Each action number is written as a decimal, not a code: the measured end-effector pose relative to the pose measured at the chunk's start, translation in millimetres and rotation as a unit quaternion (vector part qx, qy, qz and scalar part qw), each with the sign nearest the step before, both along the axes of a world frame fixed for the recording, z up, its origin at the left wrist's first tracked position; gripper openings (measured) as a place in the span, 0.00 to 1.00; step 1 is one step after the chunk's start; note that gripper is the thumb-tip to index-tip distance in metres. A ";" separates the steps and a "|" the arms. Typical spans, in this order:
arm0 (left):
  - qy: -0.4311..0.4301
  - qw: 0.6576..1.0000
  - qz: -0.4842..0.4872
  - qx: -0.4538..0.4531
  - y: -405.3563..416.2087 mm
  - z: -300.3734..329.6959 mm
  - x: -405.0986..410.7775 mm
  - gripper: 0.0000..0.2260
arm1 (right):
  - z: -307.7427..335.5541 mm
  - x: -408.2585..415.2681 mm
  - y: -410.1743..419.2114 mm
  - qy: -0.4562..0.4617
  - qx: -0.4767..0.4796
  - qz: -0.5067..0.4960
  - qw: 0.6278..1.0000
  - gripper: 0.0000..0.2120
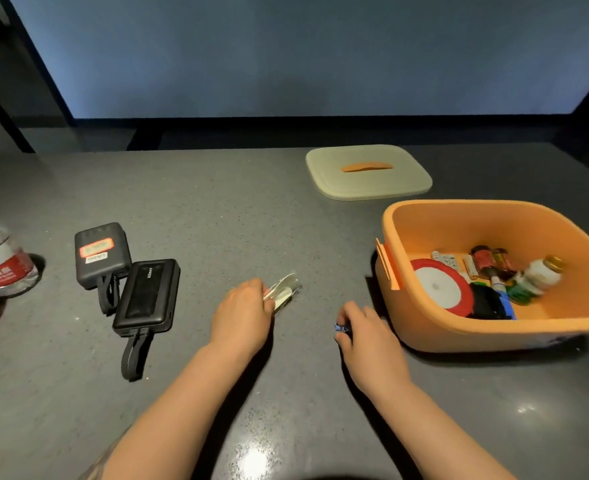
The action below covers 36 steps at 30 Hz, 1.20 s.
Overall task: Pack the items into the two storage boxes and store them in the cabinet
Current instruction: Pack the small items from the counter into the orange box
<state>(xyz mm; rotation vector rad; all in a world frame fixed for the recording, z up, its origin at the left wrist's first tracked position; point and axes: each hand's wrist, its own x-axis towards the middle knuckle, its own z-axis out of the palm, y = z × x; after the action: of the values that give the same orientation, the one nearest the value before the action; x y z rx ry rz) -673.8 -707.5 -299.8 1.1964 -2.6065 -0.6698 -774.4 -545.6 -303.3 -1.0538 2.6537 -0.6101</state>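
An orange storage box [424,317] stands open at the right, holding a red tape roll [440,287], small bottles [539,275] and other small items. Its pale lid [369,173] with an orange handle lies behind it on the table. My left hand [241,315] is closed on a clear plastic packet [284,289] that rests on the table. Just left of the box, my right hand [365,329] pinches a small blue object [342,328]. Two black power banks [147,294] with strap cables lie at the left.
A water bottle [0,265] with a red label stands at the far left edge. The grey table [234,220] runs back to a dark ledge and a blue-grey wall. A second storage box and the cabinet are out of view.
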 end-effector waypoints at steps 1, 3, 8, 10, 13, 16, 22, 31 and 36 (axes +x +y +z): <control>0.007 1.000 0.005 0.004 0.1 2.1 -0.2 0.04 | -0.6 0.8 1.7 0.008 -0.007 0.004 1.000 0.03; 0.026 0.999 0.015 0.013 -0.7 6.6 -0.7 0.05 | -1.0 2.6 2.9 0.027 -0.007 0.016 0.999 0.02; 0.116 0.993 0.013 0.028 -1.7 34.6 -8.9 0.06 | 18.0 8.4 2.9 0.022 -0.046 0.031 0.998 0.05; 0.149 0.989 0.001 0.015 0.4 56.8 -16.8 0.07 | 40.3 9.3 6.0 0.023 -0.110 0.034 0.993 0.06; 0.218 0.975 -0.041 0.005 10.9 99.1 -39.1 0.07 | 85.2 1.5 18.6 0.076 -0.216 0.033 0.973 0.06; 0.276 0.956 -0.101 0.014 36.9 133.6 -76.2 0.07 | 120.6 -29.6 49.5 0.129 -0.284 -0.041 0.949 0.06; 0.194 0.928 -0.309 0.073 116.3 130.8 -176.9 0.06 | 115.9 -113.5 139.0 0.132 -0.257 -0.244 0.926 0.09; -0.081 0.905 -0.414 0.058 179.7 83.0 -277.7 0.10 | 91.9 -158.0 191.9 0.159 -0.107 -0.282 0.940 0.04; -0.126 0.882 -0.447 0.078 188.9 68.6 -283.6 0.13 | 95.8 -179.7 192.6 0.175 -0.062 -0.289 0.939 0.04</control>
<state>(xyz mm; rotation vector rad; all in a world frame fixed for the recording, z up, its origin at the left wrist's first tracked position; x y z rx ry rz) -957.4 -518.6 -231.1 -0.0048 -3.3341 -0.9142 -954.1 -353.0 -207.5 -0.4101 3.3049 -0.7591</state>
